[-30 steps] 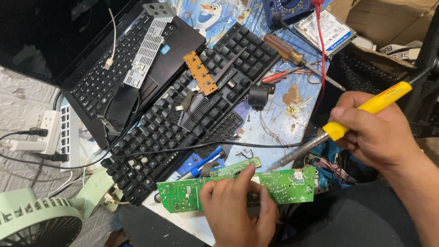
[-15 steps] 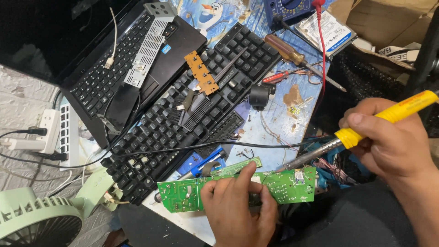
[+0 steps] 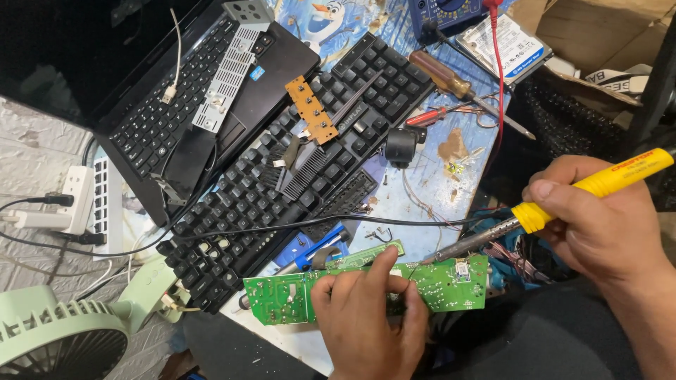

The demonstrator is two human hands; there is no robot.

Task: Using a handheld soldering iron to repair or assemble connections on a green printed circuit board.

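Note:
My left hand (image 3: 370,317) grips a long green circuit board (image 3: 282,299) at its middle, low in the head view, thumb and fingers wrapped over its top edge. My right hand (image 3: 598,225) holds a soldering iron (image 3: 591,188) with a yellow handle. Its metal tip (image 3: 433,259) rests at the board's upper edge, just right of my left fingers. A black cable (image 3: 282,229) runs across the table above the board.
A black keyboard (image 3: 296,176) with missing keys lies diagonally on the blue table (image 3: 422,176). A black laptop (image 3: 176,105) sits at the upper left, a white power strip (image 3: 88,204) and a pale green fan (image 3: 63,338) at the left. Screwdrivers (image 3: 458,88) lie at the upper right.
My right hand has shifted right and lifted the iron's handle to a flatter angle, while the tip has slid left to the board's edge. My left hand and the board stay put.

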